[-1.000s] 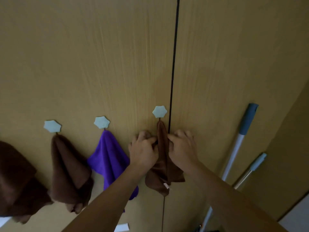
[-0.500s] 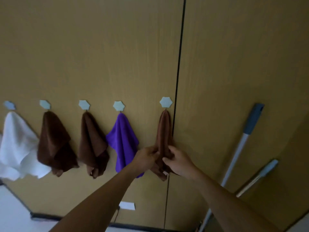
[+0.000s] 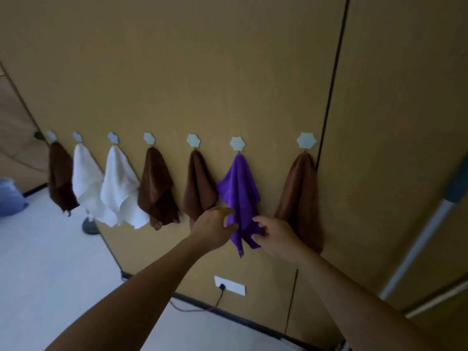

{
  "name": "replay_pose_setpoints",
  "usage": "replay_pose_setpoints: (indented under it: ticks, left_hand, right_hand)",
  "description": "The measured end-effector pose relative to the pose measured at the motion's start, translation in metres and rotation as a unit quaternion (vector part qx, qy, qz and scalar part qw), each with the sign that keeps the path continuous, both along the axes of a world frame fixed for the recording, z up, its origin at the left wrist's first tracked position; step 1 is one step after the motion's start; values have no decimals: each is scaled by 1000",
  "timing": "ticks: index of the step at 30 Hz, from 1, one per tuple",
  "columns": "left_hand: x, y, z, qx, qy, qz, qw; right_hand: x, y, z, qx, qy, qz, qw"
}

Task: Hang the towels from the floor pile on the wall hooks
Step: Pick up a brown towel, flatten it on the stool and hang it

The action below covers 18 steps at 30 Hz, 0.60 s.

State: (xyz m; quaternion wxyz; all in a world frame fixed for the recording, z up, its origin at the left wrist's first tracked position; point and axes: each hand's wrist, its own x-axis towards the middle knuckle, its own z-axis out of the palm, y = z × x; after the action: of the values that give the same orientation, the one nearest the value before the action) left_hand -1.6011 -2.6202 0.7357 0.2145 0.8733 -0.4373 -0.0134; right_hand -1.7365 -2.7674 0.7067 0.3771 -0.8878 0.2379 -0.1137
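Across the wall [image 3: 228,72], seven hooks run in a row at about mid-height, each carrying a towel: brown, white, white, brown, brown, purple, brown from 9 toward 3 o'clock. Half a second ago both hands pinched the brown towel [image 3: 301,193] on the last hook [image 3: 306,141], at 3 o'clock of the row; now that towel hangs free and untouched, so I judge it hung and done. Both hands have shifted toward 9 o'clock onto the purple towel [image 3: 240,193]. The left hand [image 3: 214,230] has its fingers loosely curled at the cloth's 9 o'clock edge, touching it; whether it truly grips I cannot tell. The right hand [image 3: 276,235] pinches the lower corner at 4 o'clock with thumb and fingers, a narrow hold. My reading is that they are straightening this towel, not hanging a new one. No floor pile shows in view, and every visible hook is taken, so the task looks close to finished.
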Motion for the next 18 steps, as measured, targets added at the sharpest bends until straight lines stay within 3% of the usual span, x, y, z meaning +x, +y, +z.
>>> replay_pose_setpoints:
  ticks: [9, 18]
  left_hand:
    - [63, 170, 7, -12, -38, 99, 994]
    - [121, 391, -7, 16, -9, 258, 966]
  right_hand:
    - [99, 129, 23, -89, 28, 121, 988]
    - [211, 313, 16, -163, 57, 258, 951]
